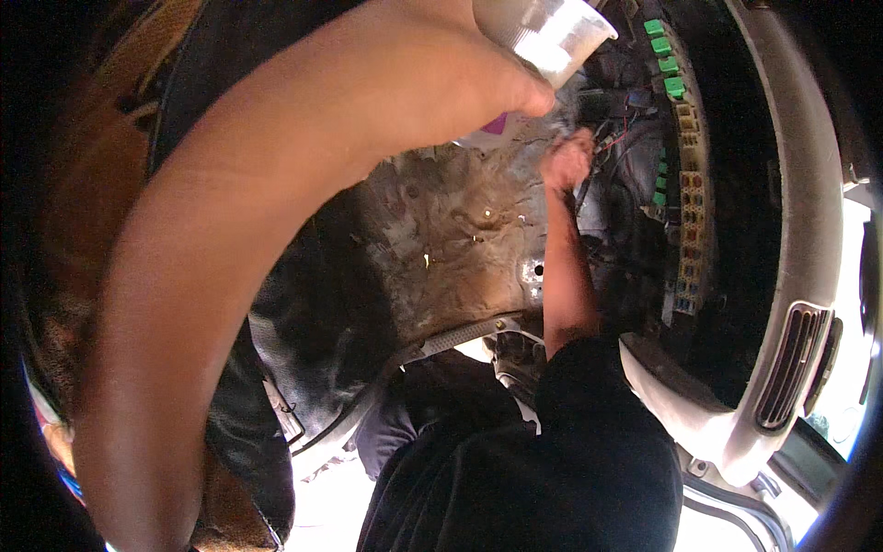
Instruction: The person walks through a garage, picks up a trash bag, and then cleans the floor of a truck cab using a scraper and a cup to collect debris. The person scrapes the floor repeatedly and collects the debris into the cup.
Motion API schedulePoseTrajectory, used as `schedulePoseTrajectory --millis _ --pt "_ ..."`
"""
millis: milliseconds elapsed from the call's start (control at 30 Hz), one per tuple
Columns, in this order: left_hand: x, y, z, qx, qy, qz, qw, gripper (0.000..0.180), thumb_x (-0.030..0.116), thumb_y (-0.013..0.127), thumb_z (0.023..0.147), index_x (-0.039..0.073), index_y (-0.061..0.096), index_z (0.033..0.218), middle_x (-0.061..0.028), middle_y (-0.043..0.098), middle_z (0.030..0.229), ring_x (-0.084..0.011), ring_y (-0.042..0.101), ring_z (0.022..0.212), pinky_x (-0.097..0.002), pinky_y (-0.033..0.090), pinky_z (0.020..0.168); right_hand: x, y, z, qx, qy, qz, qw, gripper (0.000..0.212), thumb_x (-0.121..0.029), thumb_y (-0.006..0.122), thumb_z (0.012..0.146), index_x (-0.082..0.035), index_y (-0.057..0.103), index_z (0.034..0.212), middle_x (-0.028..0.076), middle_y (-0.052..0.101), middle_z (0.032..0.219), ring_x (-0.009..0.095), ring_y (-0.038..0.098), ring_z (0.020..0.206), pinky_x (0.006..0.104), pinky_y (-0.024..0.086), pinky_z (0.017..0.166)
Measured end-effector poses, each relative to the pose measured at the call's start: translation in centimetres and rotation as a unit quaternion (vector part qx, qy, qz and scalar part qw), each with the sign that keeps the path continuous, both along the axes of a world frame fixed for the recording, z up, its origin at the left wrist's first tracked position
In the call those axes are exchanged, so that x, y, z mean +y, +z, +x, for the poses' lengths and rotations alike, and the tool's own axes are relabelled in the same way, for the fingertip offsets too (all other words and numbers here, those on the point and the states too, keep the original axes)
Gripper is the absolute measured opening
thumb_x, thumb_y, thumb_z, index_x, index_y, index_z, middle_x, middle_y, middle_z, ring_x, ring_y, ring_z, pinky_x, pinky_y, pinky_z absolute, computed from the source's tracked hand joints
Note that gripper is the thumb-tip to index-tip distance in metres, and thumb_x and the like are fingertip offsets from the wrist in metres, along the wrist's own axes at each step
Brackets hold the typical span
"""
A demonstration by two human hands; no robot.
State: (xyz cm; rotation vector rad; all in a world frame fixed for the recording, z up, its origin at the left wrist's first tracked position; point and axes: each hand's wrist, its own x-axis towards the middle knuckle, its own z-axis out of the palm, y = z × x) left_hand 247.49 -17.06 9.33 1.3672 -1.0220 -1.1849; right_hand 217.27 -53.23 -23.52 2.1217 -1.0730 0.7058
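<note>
My left arm curves up from the lower left, close to the camera. At the top, my left hand [478, 78] is closed around a clear plastic cup [559, 41], its rim tilted to the upper right. A purple patch [497, 124] with a clear edge shows under this hand; whether it belongs to the cup I cannot tell. Past my dark sleeve, my right hand [567, 161] reaches into a vehicle's footwell, beside dark and red wires [614, 138]. Its fingers are curled at the wires, and what they pinch is hidden.
A fuse panel [690, 239] with green relays [670, 66] runs along the right. Beyond it stands a pale dashboard edge with an air vent [793, 368]. The stained metal floor [441, 248] ends at a door sill [460, 339]. Black trim [313, 322] hangs at left.
</note>
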Motion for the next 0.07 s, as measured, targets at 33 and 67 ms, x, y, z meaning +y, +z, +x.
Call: schedulePoseTrajectory --millis 33,67 --pt "0.3 0.0 -1.5 -0.060 0.026 -0.018 0.998 0.022 0.019 0.076 0.093 0.001 0.072 0.105 -0.0069 0.074 0.088 -0.0169 0.068 0.080 -0.0324 0.053 0.077 1.3 1.3 0.1 -0.074 -0.014 0.029 0.997 0.025 -0.020 0.068 0.091 -0.003 0.061 0.108 0.017 0.067 0.092 0.036 0.070 0.085 0.0437 0.057 0.069" --pt "0.3 0.2 -1.9 -0.058 0.026 -0.017 0.998 0.022 0.019 0.076 0.093 0.001 0.072 0.105 -0.0069 0.074 0.088 -0.0169 0.068 0.080 -0.0324 0.053 0.077 2.1 3.7 -0.7 -0.123 -0.020 0.078 0.989 0.028 -0.020 0.068 0.091 -0.002 0.061 0.111 0.018 0.067 0.094 0.037 0.070 0.087 0.0455 0.058 0.071"
